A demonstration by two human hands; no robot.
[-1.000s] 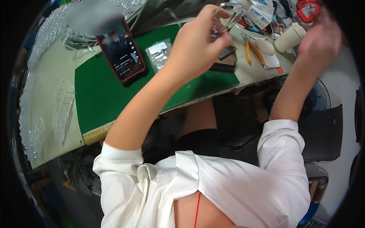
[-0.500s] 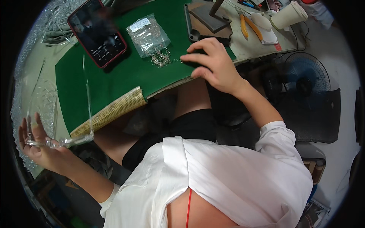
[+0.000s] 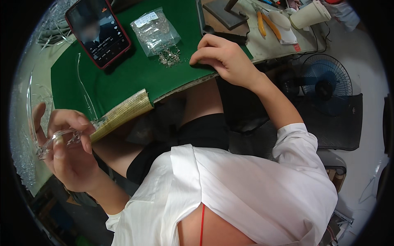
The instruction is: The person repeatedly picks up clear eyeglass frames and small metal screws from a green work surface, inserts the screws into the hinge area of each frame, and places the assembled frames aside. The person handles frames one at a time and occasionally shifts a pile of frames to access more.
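Observation:
My left hand (image 3: 74, 160) is closed round a pair of clear-framed eyeglasses (image 3: 42, 152), its fingers about the front of the frame. The two long, thin temples point away over the left part of the green mat (image 3: 119, 84). My right hand (image 3: 230, 59) rests at the mat's near edge, thumb and forefinger pinched together on its surface. Whatever lies between those fingertips is too small or hidden to see. Just left of them is a little heap of tiny shiny silvery pieces (image 3: 169, 57), spilling from the mouth of a clear plastic bag (image 3: 158, 35) with a white label.
A phone (image 3: 98, 33) in a red case plays a video behind the mat. Far right are a dark metal stand (image 3: 225, 18), yellow-handled pliers (image 3: 261, 24) and a white cup (image 3: 310, 15). A gold mesh-patterned roll (image 3: 123, 112) lines the near edge. A fan (image 3: 326, 80) stands right.
My left hand has turned and moved right, its fingers curling round the eyeglasses. My right thumb and forefinger have closed from apart to a pinch. The whole view has shifted slightly.

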